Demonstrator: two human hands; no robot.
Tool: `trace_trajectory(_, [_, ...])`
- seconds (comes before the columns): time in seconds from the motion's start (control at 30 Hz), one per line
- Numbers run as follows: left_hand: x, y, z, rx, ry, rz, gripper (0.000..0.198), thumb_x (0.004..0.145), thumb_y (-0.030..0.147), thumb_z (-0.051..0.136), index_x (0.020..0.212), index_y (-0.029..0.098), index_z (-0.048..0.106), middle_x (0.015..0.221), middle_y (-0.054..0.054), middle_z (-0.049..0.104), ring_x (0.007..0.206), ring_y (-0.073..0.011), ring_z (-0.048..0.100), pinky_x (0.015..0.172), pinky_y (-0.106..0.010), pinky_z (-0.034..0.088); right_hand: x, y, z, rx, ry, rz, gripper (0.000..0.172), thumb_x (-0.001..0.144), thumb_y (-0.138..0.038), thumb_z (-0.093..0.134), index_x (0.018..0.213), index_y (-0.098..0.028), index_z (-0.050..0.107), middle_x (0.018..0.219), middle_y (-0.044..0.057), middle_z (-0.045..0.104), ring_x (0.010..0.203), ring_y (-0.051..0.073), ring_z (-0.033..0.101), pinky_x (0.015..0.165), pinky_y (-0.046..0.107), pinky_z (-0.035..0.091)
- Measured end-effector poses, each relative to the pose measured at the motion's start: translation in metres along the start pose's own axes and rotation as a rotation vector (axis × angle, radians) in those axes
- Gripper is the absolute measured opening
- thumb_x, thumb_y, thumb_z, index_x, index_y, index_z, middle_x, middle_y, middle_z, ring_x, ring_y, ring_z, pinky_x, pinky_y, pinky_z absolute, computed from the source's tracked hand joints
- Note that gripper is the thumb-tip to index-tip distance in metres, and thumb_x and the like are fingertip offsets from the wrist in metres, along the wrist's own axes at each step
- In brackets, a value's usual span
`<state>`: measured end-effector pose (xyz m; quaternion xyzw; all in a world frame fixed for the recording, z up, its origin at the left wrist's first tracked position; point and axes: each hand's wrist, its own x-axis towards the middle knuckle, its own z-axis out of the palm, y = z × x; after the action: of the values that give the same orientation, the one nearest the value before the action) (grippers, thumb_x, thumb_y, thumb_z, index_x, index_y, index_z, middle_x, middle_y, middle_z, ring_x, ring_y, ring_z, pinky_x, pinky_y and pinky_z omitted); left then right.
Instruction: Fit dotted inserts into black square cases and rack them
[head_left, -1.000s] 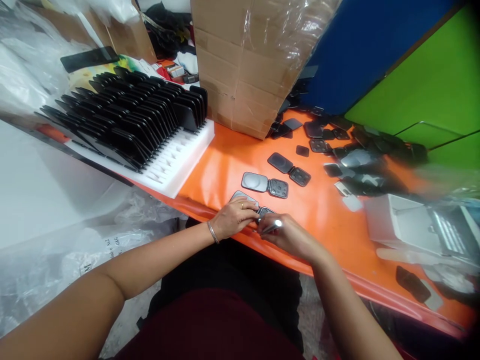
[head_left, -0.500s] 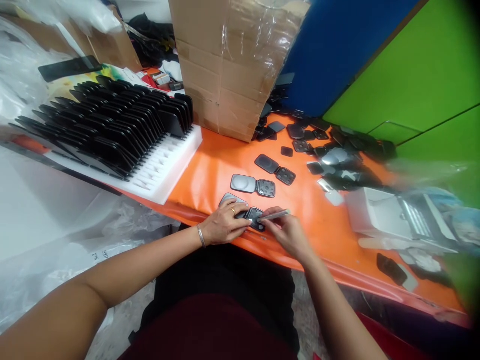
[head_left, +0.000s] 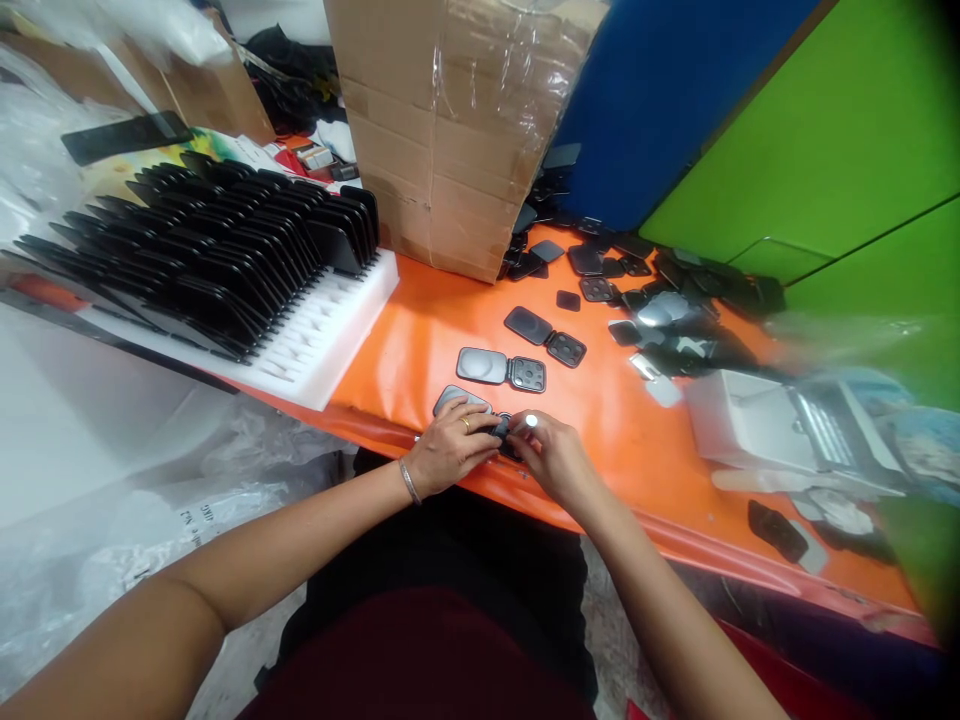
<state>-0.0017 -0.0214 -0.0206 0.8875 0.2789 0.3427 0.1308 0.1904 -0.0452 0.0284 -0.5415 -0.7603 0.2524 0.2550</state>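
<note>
My left hand (head_left: 450, 448) presses its curled fingers down on a grey and black two-part piece (head_left: 459, 398) at the near edge of the orange table (head_left: 600, 420). My right hand (head_left: 551, 458) is pinched on a thin shiny metal tool (head_left: 530, 421), its tip at the black part of that piece. Two more such pieces lie just beyond: a grey and black pair (head_left: 501, 369) and a dark pair (head_left: 544, 335).
A white foam tray (head_left: 322, 335) holds several upright black panels (head_left: 210, 250) at the left. A taped cardboard box (head_left: 450, 130) stands behind. A heap of dark parts (head_left: 667, 300) lies at the back right, white boxes (head_left: 757, 425) further right.
The metal tool has swung from lying sideways to pointing toward me, showing a bright end. Both hands have drawn closer together over the piece.
</note>
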Motion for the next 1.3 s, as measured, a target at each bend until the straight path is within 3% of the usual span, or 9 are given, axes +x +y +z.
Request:
trace_trajectory(0.13, [0.002,0.000,-0.001,-0.013,-0.014,-0.006,0.016,0.090,0.026,0.055,0.099,0.022,0.067,0.114,-0.004,0.064,0.116,-0.0223,0.051,0.104,-0.047,0.037,0.002,-0.002,0.000,-0.001,0.022,0.086,0.012,0.074,-0.008,0.058,0.078,-0.019,0.058,0.081,0.004,0.063,0.070,0.016,0.062,0.063,0.026,0.049])
trace_trajectory(0.3, [0.001,0.001,-0.001,-0.004,-0.024,-0.022,0.018,0.090,0.025,0.054,0.104,0.021,0.066,0.114,-0.005,0.063,0.117,-0.0213,0.050,0.105,-0.046,0.035,0.005,-0.002,-0.002,-0.040,-0.017,0.092,0.006,0.075,-0.012,0.059,0.075,-0.018,0.061,0.078,0.005,0.065,0.070,0.018,0.063,0.063,0.028,0.050])
trace_trajectory(0.47, [0.001,0.001,0.000,0.030,-0.030,0.005,0.019,0.089,0.026,0.056,0.105,0.024,0.067,0.115,-0.003,0.064,0.116,-0.0220,0.050,0.105,-0.048,0.035,0.015,-0.001,-0.007,0.020,-0.107,0.131,0.006,0.074,-0.013,0.059,0.073,-0.018,0.063,0.073,0.004,0.066,0.062,0.016,0.063,0.057,0.027,0.049])
trace_trajectory(0.67, [0.003,0.001,0.002,-0.049,-0.021,-0.074,0.018,0.090,0.029,0.055,0.098,0.021,0.069,0.113,-0.004,0.066,0.112,-0.0213,0.052,0.102,-0.046,0.039,0.025,-0.007,-0.019,0.052,-0.192,0.147,0.005,0.072,-0.015,0.061,0.069,-0.018,0.063,0.067,0.004,0.067,0.059,0.018,0.063,0.053,0.026,0.049])
trace_trajectory(0.87, [0.003,-0.003,0.003,-0.085,-0.044,-0.087,0.017,0.089,0.026,0.057,0.099,0.021,0.069,0.114,-0.003,0.065,0.111,-0.0215,0.052,0.100,-0.045,0.040,0.015,-0.015,-0.009,0.151,-0.281,0.216,0.007,0.074,-0.020,0.062,0.069,-0.017,0.065,0.066,0.003,0.068,0.061,0.019,0.064,0.053,0.026,0.048])
trace_trajectory(1.1, [0.003,-0.003,0.000,0.010,-0.068,-0.014,0.020,0.091,0.029,0.054,0.104,0.023,0.067,0.117,-0.004,0.063,0.112,-0.0221,0.049,0.100,-0.045,0.038,-0.012,-0.004,-0.029,0.475,-0.057,0.432,0.023,0.073,-0.038,0.070,0.079,-0.016,0.064,0.075,0.007,0.069,0.069,0.020,0.065,0.062,0.030,0.053])
trace_trajectory(1.2, [0.003,-0.002,0.000,0.067,-0.071,0.008,0.022,0.090,0.026,0.054,0.109,0.027,0.065,0.116,-0.004,0.063,0.110,-0.0224,0.049,0.099,-0.046,0.037,-0.017,0.005,-0.034,0.476,0.068,0.466,0.028,0.071,-0.041,0.072,0.078,-0.016,0.062,0.077,0.008,0.068,0.070,0.020,0.065,0.064,0.031,0.054])
trace_trajectory(1.3, [0.005,0.000,-0.001,0.114,-0.097,0.031,0.026,0.091,0.021,0.052,0.114,0.030,0.063,0.116,-0.004,0.062,0.110,-0.0228,0.047,0.097,-0.046,0.037,-0.016,0.012,-0.024,0.475,0.081,0.457,0.028,0.072,-0.041,0.071,0.078,-0.016,0.060,0.077,0.007,0.068,0.070,0.020,0.065,0.065,0.032,0.054])
